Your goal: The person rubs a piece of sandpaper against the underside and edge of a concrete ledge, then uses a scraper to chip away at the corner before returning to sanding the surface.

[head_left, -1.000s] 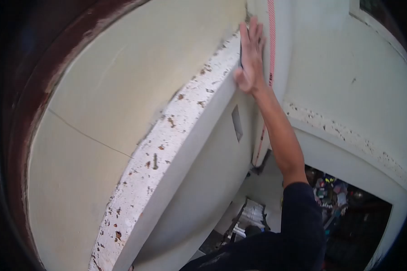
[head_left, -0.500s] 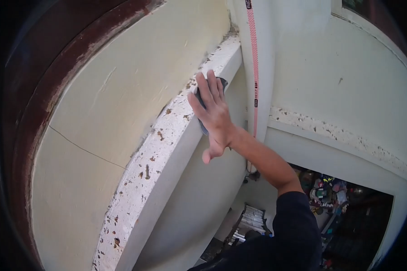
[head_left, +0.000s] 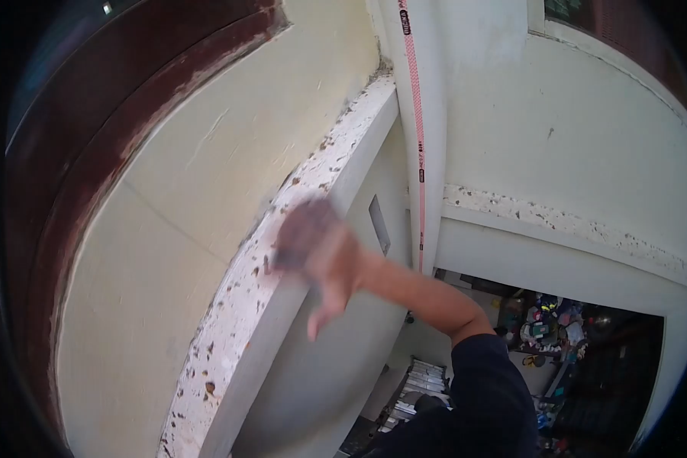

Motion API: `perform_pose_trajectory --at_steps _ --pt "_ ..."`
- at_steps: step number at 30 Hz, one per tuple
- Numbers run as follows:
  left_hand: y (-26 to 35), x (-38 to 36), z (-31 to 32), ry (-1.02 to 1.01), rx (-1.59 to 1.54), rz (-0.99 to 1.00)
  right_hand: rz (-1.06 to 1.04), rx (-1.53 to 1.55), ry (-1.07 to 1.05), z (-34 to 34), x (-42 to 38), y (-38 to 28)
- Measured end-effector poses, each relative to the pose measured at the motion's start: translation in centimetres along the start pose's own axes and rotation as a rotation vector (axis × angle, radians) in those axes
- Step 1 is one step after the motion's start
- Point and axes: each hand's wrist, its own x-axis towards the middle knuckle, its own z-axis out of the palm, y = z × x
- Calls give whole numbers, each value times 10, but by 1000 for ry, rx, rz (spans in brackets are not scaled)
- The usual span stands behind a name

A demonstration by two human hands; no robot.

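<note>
My right hand point(head_left: 324, 248) reaches in from the lower right, smeared by motion, over the pitted white ledge point(head_left: 225, 320) that slants along the wall. Its thumb hangs down past the ledge's front edge. A dark blur covers the finger area, and I cannot tell what, if anything, the fingers hold. To the right of the hand, a small flat grey rectangular piece point(head_left: 379, 225) shows against the wall face under the ledge. My left hand is out of view.
A white pipe point(head_left: 427, 99) with a red-and-white printed strip rises in the corner. Another pitted ledge point(head_left: 542, 217) crosses the right wall. Far below are a ladder-like slatted object point(head_left: 420, 382) and a cluttered heap point(head_left: 549, 324). Dark red framing point(head_left: 130, 99) curves at left.
My right hand has swept down and left along the ledge. Earlier it lay with spread fingers on a dark pad; now it is blurred, and a grey piece shows to its right.
</note>
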Motion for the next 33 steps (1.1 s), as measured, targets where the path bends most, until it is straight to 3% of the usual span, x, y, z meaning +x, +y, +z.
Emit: perform_pose_trajectory --at_steps 1,3,6,8,9,11,13,15,17,19,22,24,31,33 --pt "0 8 -2 -15 11 12 263 35 -66 -6 -12 24" --pt "-6 -3 -8 -69 9 6 417 82 342 -11 1 46" --pt "-15 -11 -20 -57 -251 -187 381 70 259 22 18 -47" --pt "-19 -14 -28 -55 -456 -293 199 108 -25 28 26 -136" --pt "-22 -15 -31 -42 -559 -348 201 105 -30 26 26 -145" --pt "-28 -18 -39 -16 -746 -454 -34 -48 -62 29 28 -158" --pt "-39 -26 -45 -10 -804 -515 153 20 20 31 22 -137" --pt "-51 -39 -51 62 -1065 -484 373 72 176 32 38 -124" --pt "-43 -38 -69 84 -1206 -584 490 120 246 35 48 -150" --pt "-30 -34 -82 9 -1343 -664 478 131 249 47 59 -201" --pt "-2 -23 -90 -108 -1419 -856 295 228 67 47 60 -278" --pt "15 -23 -95 -94 -1487 -985 213 233 60 62 51 -307" --pt "16 -25 -117 -147 -1461 -1194 -24 132 70 69 39 -302" --pt "13 -28 -122 -180 -1431 -1236 67 295 108 64 43 -309"
